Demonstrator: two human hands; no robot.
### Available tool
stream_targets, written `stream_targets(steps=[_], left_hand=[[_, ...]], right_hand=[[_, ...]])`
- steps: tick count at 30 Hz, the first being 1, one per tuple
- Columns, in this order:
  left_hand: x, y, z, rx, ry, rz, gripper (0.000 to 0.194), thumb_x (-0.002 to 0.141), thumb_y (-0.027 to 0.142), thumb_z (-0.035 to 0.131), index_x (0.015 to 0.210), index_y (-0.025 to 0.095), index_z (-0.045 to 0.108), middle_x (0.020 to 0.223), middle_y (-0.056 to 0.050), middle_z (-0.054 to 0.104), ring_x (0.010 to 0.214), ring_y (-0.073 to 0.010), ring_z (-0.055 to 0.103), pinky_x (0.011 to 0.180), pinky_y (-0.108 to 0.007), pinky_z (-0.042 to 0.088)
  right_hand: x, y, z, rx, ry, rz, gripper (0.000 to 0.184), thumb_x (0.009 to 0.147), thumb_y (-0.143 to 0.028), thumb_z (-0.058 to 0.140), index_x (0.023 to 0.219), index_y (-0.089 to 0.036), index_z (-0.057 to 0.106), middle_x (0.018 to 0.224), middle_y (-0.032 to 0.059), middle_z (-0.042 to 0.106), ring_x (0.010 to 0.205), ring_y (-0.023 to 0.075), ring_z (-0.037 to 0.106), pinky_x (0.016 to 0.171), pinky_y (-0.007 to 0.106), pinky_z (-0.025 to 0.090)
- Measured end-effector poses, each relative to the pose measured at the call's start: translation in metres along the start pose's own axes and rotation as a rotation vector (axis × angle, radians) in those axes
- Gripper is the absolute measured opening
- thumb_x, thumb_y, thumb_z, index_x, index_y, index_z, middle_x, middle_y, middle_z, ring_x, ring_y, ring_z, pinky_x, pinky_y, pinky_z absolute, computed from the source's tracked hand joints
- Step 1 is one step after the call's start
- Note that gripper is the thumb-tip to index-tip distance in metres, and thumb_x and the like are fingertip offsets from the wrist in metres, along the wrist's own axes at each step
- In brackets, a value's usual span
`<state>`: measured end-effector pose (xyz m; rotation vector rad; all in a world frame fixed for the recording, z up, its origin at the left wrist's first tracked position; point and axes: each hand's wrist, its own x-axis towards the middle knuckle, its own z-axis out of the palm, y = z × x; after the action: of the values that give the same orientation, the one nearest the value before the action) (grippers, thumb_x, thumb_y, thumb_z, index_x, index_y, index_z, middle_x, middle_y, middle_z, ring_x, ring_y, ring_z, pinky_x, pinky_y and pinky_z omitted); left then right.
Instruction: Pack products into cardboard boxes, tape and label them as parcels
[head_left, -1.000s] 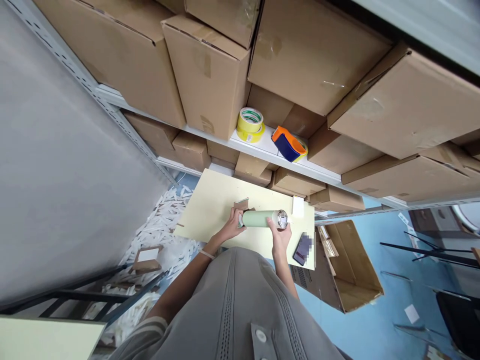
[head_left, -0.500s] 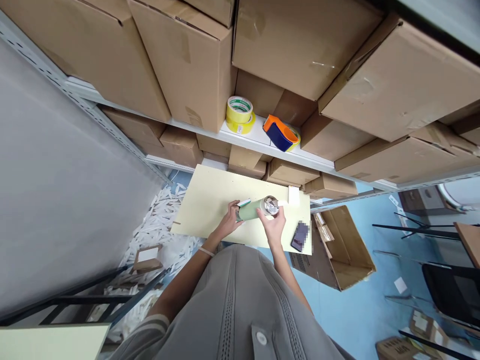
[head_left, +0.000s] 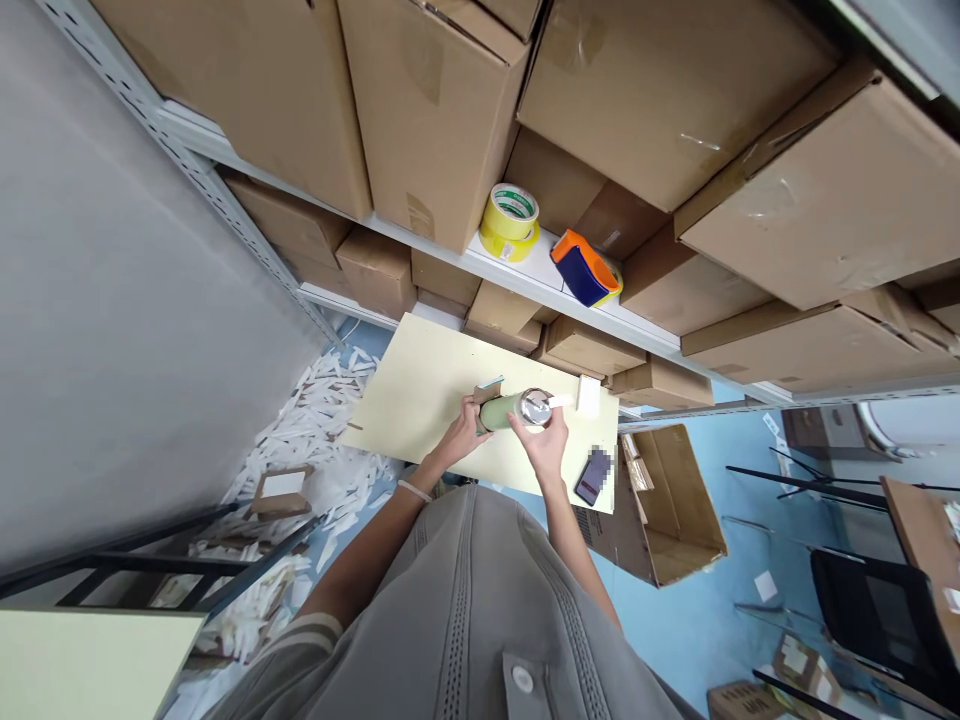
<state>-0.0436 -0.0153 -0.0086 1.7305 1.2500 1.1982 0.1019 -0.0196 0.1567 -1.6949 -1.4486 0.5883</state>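
Well, the left hand (head_left: 466,435) clamps its fingers (head_left: 474,424) round a green steel-capped bottle (head_left: 504,412) over the pale surface (head_left: 405,400); the right hand (head_left: 545,450) wraps its fingers (head_left: 526,426) round the bottle's metal end, a phone (head_left: 592,477) lying just right of them.
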Motion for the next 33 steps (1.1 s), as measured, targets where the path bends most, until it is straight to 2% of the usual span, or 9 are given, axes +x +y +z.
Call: stream_targets(steps=[3, 7, 10, 13, 16, 20, 23, 28, 33], left_hand=[[0.001, 0.0, 0.001, -0.031, 0.001, 0.01, 0.046, 0.073, 0.033, 0.072, 0.102, 0.021, 0.038, 0.119, -0.014, 0.045, 0.109, -0.0282, 0.057, 0.076, -0.04, 0.055], [0.001, -0.001, 0.003, -0.052, -0.025, 0.011, 0.045, 0.074, 0.025, 0.068, 0.107, 0.019, 0.038, 0.115, -0.012, 0.046, 0.101, -0.0235, 0.058, 0.075, -0.036, 0.053], [0.001, -0.001, 0.004, -0.025, -0.047, -0.005, 0.046, 0.072, 0.019, 0.066, 0.108, 0.019, 0.037, 0.112, -0.011, 0.045, 0.094, -0.0212, 0.058, 0.071, -0.035, 0.052], [0.003, 0.0, 0.003, -0.015, -0.024, -0.036, 0.048, 0.071, 0.02, 0.067, 0.107, 0.019, 0.036, 0.111, -0.011, 0.045, 0.09, -0.021, 0.059, 0.07, -0.034, 0.051], [0.004, 0.002, 0.003, -0.026, 0.016, -0.031, 0.05, 0.07, 0.021, 0.069, 0.107, 0.019, 0.036, 0.112, -0.011, 0.044, 0.094, -0.0216, 0.058, 0.072, -0.033, 0.051], [0.005, 0.004, 0.008, -0.004, 0.028, -0.059, 0.049, 0.072, 0.022, 0.068, 0.108, 0.02, 0.035, 0.113, -0.011, 0.043, 0.093, -0.02, 0.057, 0.069, -0.03, 0.049], [0.006, 0.004, 0.013, 0.005, 0.048, -0.091, 0.05, 0.072, 0.024, 0.069, 0.107, 0.02, 0.034, 0.113, -0.011, 0.043, 0.093, -0.0198, 0.057, 0.069, -0.029, 0.048], [0.006, 0.002, 0.02, -0.015, 0.069, -0.117, 0.05, 0.072, 0.023, 0.067, 0.108, 0.02, 0.034, 0.113, -0.011, 0.044, 0.091, -0.0199, 0.057, 0.066, -0.028, 0.047], [0.005, 0.004, 0.019, -0.037, 0.057, -0.092, 0.05, 0.07, 0.022, 0.068, 0.108, 0.02, 0.035, 0.115, -0.011, 0.044, 0.096, -0.0208, 0.057, 0.07, -0.03, 0.048]], right_hand=[[-0.002, 0.007, 0.008, -0.081, -0.107, -0.077, 0.055, 0.067, -0.039, 0.075, 0.115, -0.018, 0.056, 0.106, 0.0083, 0.068, 0.093, 0.0235, 0.064, 0.083, 0.036, 0.05], [-0.004, 0.027, 0.028, -0.128, -0.232, -0.134, 0.047, 0.066, -0.029, 0.072, 0.109, -0.018, 0.058, 0.107, 0.0086, 0.066, 0.096, 0.0241, 0.062, 0.084, 0.036, 0.05], [-0.007, 0.039, 0.04, -0.179, -0.206, -0.118, 0.047, 0.066, -0.029, 0.071, 0.109, -0.017, 0.057, 0.104, 0.009, 0.065, 0.095, 0.0244, 0.06, 0.083, 0.036, 0.049], [-0.01, 0.042, 0.044, -0.186, -0.139, -0.063, 0.065, 0.069, -0.033, 0.07, 0.127, -0.016, 0.046, 0.103, 0.0088, 0.064, 0.088, 0.0226, 0.061, 0.077, 0.034, 0.049], [-0.01, 0.039, 0.043, -0.163, -0.136, -0.059, 0.09, 0.071, -0.036, 0.07, 0.146, -0.015, 0.024, 0.099, 0.0066, 0.063, 0.084, 0.0206, 0.06, 0.074, 0.03, 0.049], [-0.006, 0.032, 0.037, -0.192, -0.136, -0.053, 0.101, 0.075, -0.037, 0.069, 0.153, -0.015, 0.008, 0.087, 0.0009, 0.062, 0.076, 0.0183, 0.058, 0.072, 0.028, 0.047], [-0.003, 0.029, 0.034, -0.196, -0.117, -0.062, 0.098, 0.076, -0.038, 0.068, 0.153, -0.016, 0.012, 0.095, 0.0047, 0.065, 0.085, 0.0197, 0.06, 0.079, 0.03, 0.047], [-0.008, 0.027, 0.034, -0.188, -0.12, -0.071, 0.077, 0.078, -0.037, 0.066, 0.146, -0.018, 0.033, 0.112, 0.0108, 0.065, 0.1, 0.0229, 0.06, 0.087, 0.034, 0.047], [-0.008, 0.032, 0.033, -0.2, -0.167, -0.128, 0.063, 0.074, -0.028, 0.067, 0.132, -0.018, 0.046, 0.123, 0.0118, 0.061, 0.106, 0.0238, 0.058, 0.093, 0.037, 0.045]])
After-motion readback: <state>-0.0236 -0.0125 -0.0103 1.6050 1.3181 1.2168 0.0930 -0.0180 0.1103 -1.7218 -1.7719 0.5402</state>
